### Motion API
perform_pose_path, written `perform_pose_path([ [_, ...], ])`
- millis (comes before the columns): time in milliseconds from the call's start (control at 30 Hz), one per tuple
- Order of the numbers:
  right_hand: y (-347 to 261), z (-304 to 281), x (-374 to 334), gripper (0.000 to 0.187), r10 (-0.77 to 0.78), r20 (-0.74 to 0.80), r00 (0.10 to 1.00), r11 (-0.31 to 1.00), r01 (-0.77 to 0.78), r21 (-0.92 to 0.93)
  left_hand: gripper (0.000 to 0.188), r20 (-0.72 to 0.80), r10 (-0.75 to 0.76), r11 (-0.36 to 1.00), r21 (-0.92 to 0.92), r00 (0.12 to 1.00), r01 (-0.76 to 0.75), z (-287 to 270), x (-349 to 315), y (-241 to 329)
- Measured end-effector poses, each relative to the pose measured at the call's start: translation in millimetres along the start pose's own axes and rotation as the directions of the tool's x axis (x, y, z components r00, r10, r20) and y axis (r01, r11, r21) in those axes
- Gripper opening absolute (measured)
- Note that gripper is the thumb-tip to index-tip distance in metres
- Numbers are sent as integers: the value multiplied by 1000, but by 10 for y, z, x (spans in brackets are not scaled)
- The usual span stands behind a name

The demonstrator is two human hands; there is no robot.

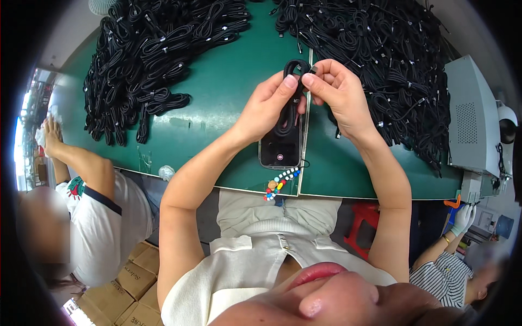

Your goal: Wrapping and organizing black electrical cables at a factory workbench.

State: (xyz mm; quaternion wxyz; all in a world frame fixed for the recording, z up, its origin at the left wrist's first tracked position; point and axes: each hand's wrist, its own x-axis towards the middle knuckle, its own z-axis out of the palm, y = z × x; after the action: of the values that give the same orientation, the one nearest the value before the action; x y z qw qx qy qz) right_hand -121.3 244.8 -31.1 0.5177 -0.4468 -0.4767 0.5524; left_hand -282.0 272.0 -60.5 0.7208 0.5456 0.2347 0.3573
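While the left pile (pixel 157 54) lies on the green bench (pixel 217 92), the coil (pixel 294 103) is held farther right, in front of the person. The left grip (pixel 265 103) pinches it, thumb on the near side, fingers curled behind. This looks like the steadying side: a firm but gentle hold should stop the turns from slipping past one another without kinking them.

Lengthwise, the coil overlaps the phone (pixel 280 157) in this view; whether the two touch, I cannot tell. A little clearance would, I judge, spare the phone a knock and stop loops catching on the beaded strap (pixel 281 179) at its near end.

At the coil's upper right, the right grip (pixel 341 95) presses thumb to fingers on what seems to be the plug (pixel 314 70). Any pull is best made along the cord, never bending it sharply where it meets the plug, and short finger movements suit so tight a space. Beyond lies the right pile (pixel 380 49), whose loose ends the right wrist should clear.
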Motion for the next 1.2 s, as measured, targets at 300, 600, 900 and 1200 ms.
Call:
perform_pose_path([
  [300, 40, 146, -115, 11, -272, -3, 962, 915, 258, -311, 37, -29, -7, 998, -58, 1000, 6, 57, -22, -55],
  [600, -160, -128, 22, 18, -361, -191, 912, 925, 325, -197, 41, 117, -38, 999, -4, 992, 38, 101, -70, -20],
  [900, -126, -183, 67, 19, -400, -198, 895, 915, 376, -146, 37, 148, -87, 996, -5, 985, 89, 133, -114, -45],
  [1200, -36, 91, -52, 17, -307, 77, 949, 952, 305, 28, 22, 135, -30, 976, -208, 990, 58, -7, -106, 103],
])
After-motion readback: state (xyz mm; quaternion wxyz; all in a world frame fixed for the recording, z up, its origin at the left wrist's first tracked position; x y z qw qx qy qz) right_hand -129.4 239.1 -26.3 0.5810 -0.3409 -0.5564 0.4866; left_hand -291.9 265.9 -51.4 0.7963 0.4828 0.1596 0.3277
